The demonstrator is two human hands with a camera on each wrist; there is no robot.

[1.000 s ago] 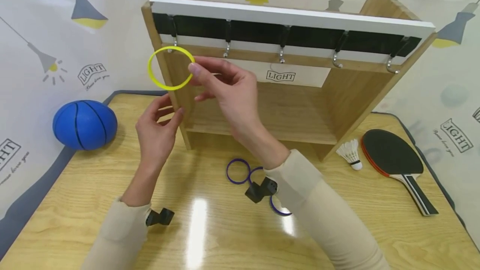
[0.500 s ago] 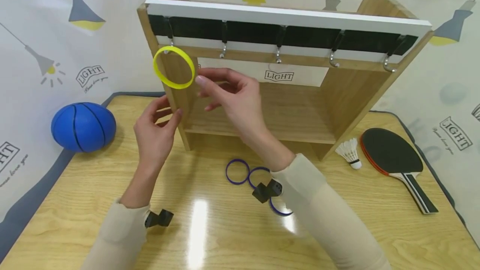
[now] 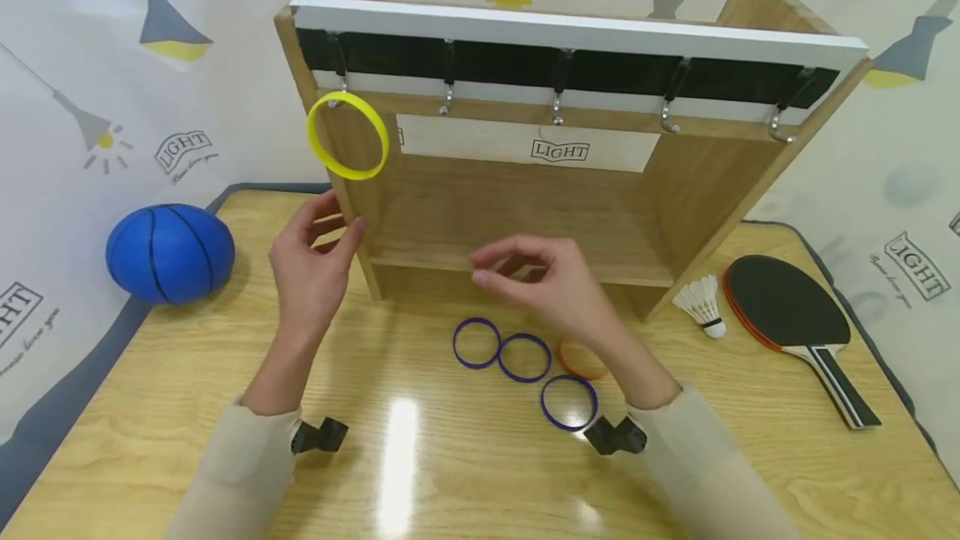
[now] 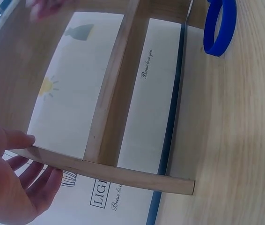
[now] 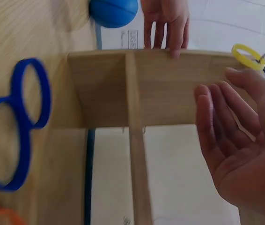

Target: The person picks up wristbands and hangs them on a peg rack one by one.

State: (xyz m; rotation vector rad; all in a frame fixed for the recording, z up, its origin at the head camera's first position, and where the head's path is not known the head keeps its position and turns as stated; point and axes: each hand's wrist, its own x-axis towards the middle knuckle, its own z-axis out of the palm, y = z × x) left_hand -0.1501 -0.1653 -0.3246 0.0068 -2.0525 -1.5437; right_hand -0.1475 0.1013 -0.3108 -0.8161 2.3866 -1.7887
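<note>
A yellow ring (image 3: 360, 175) hangs from the leftmost hook (image 3: 342, 65) on the front of a wooden rack (image 3: 510, 207). My left hand (image 3: 309, 269) grips the rack's left side panel, thumb on the inner side and fingers outside, as the left wrist view also shows. Before the rack's lower shelf is my right hand (image 3: 551, 282), its fingers loosely bent and nothing in them. Below it on the table lie several rings: blue ones, including one blue ring (image 3: 476, 367) at the left, and an orange ring (image 3: 562, 359) partly behind my right forearm.
Further right along the rack's bar are several bare hooks, such as the middle hook (image 3: 558, 107). A blue ball (image 3: 171, 252) sits at the left. On the right lie a shuttlecock (image 3: 699, 307) and a table tennis bat (image 3: 787, 307).
My right hand has let go of the yellow ring, which now hangs on the hook. It has moved down and right towards the rings on the table. My left hand stays put.
</note>
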